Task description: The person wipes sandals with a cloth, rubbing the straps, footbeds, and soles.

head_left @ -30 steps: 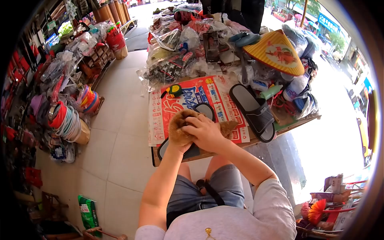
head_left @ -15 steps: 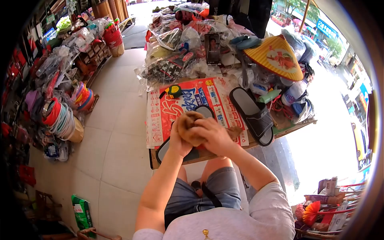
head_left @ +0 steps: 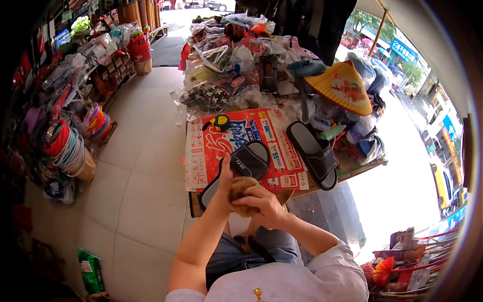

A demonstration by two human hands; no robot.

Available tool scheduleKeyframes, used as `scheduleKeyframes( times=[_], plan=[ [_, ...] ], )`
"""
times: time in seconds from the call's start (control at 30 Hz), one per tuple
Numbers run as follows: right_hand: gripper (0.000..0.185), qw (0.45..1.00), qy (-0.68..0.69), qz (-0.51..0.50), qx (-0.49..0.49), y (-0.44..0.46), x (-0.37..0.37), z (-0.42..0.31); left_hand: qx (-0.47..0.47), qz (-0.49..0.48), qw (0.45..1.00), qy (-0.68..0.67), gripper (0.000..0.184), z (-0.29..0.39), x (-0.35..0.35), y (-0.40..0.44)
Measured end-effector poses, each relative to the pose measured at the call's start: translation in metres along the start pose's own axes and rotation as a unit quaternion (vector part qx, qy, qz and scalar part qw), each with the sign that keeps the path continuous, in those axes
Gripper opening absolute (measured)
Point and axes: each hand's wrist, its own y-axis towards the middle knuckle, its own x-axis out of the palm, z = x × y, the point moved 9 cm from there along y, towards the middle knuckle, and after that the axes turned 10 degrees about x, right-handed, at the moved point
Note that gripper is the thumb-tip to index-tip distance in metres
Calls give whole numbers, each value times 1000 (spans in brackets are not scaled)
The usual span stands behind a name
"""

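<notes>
My right hand (head_left: 267, 205) grips a brown cloth (head_left: 243, 190), fingers curled over its near face. My left hand (head_left: 225, 177) stands upright and edge-on against the cloth's left side; whether it pinches the fabric, I cannot tell. The cloth is between my 2 hands, at the table's near edge and above my lap.

Directly beyond it, 1 black slide slipper (head_left: 246, 162) lies diagonally on a red-and-white printed flyer (head_left: 196, 156), partly hidden by my left hand, white lettering on its strap. A 2nd slide slipper (head_left: 315, 157), dark with a grey footbed, lies at the flyer's right edge, sole down. A yellow-and-black tape measure (head_left: 221, 122) rests on the flyer's far left part.

The flyer covers the near part of the wooden table (head_left: 194, 205). Behind it sits a heap of plastic-wrapped goods (head_left: 214, 95), with a yellow conical hat (head_left: 339, 89) tilted on its right side.
</notes>
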Motion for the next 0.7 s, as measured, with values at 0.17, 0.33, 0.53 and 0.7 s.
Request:
scheduleKeyframes(
  times=[0.17, 0.33, 0.53, 0.7],
  plan=[
    [52, 971, -20, 220, 92, 13, -69, 34, -14, -70, 995, -63, 67, -12, 9, 2],
    [56, 967, -176, 117, 140, 33, -36, 39, 48, -13, 997, -54, 67, -5, 11, 1],
    [51, 975, 63, 112, 181, 48, -42, 39, 34, -29, 993, -107, 61, -6, 15, -5],
    [47, 959, -187, 172, 125, 74, -55, 40, 85, -18, 991, -105, 65, -6, 16, 2]
  ],
)
